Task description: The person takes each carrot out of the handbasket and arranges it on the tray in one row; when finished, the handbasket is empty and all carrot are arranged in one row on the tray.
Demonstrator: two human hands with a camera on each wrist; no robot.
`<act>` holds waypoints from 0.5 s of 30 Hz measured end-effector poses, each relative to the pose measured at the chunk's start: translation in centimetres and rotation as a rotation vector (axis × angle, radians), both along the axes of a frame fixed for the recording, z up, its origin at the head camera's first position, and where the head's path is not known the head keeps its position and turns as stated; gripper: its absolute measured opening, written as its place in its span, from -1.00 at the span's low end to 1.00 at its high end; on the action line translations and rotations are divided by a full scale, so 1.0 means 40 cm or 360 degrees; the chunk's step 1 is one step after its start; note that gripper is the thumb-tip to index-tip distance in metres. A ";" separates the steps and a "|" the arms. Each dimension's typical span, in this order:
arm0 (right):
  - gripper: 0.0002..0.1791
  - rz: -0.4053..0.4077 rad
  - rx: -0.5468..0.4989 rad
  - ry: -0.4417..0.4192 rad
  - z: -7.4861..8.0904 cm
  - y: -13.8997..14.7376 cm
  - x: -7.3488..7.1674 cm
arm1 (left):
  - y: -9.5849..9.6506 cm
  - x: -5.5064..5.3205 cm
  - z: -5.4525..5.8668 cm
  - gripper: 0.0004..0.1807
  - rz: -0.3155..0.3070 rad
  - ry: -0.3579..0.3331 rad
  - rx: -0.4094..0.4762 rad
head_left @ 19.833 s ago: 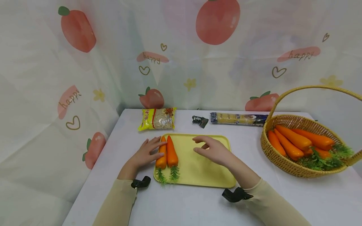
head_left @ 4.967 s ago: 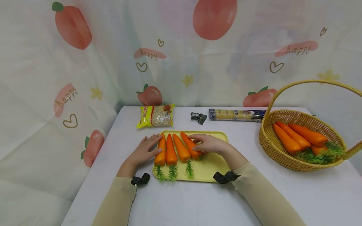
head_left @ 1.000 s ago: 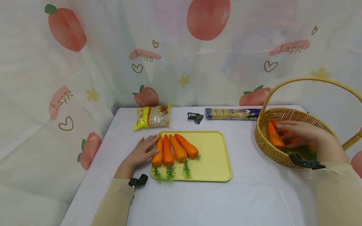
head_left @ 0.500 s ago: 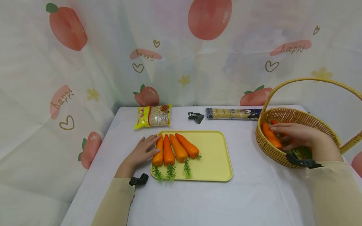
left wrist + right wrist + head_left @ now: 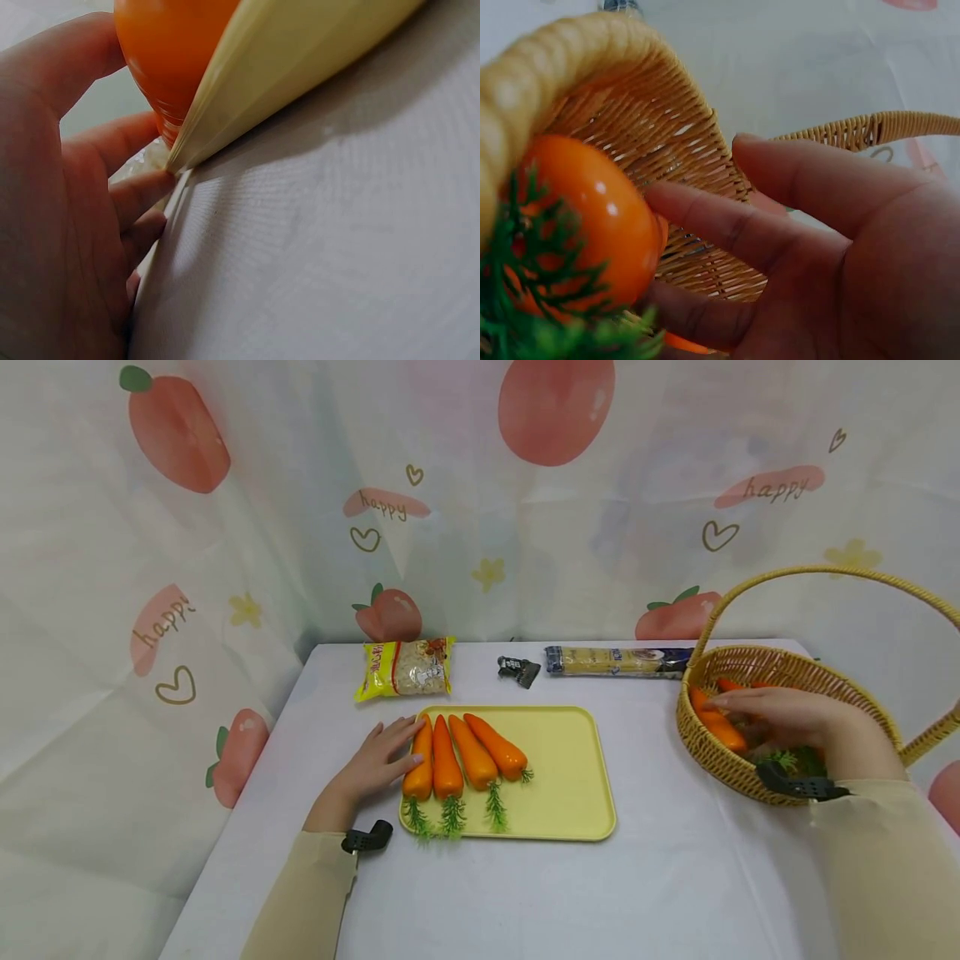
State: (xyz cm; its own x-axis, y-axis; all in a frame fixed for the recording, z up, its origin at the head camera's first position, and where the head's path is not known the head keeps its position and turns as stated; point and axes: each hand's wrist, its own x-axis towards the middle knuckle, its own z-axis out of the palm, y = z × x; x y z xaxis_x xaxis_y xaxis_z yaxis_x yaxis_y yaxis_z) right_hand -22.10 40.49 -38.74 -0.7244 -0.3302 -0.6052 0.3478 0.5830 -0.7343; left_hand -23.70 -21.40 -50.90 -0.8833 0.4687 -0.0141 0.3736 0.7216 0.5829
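Note:
My left hand (image 5: 380,764) lies at the left edge of a yellow tray (image 5: 562,777), its fingertips on the leftmost carrot (image 5: 417,785). In the left wrist view, the thumb and fingers (image 5: 120,142) touch that carrot and the tray rim without closing round them. Several carrots with green tops stand side by side on the tray's left half, the rightmost carrot (image 5: 501,752) slanting. My right hand (image 5: 795,714) is inside a wicker basket (image 5: 720,772). Its extended fingers reach an orange carrot (image 5: 604,217) by the basket's left wall, while the thumb stays apart from it.
A yellow-ended food bag (image 5: 408,668), a small dark packet (image 5: 519,671) and a long pack of noodles (image 5: 618,662) lie along the back of the white table (image 5: 525,902). The basket's tall handle (image 5: 817,570) arches over my right hand.
Carrots were added to the tray, and the right hand let go of the slanted one. It went to the basket, where a carrot has shifted left. The left hand has hardly moved.

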 end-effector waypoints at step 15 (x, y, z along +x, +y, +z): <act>-0.42 0.0047 0.0008 -0.0147 -0.004 0.056 -0.032 | 0.003 0.000 0.002 -0.25 0.0001 0.0000 -0.0009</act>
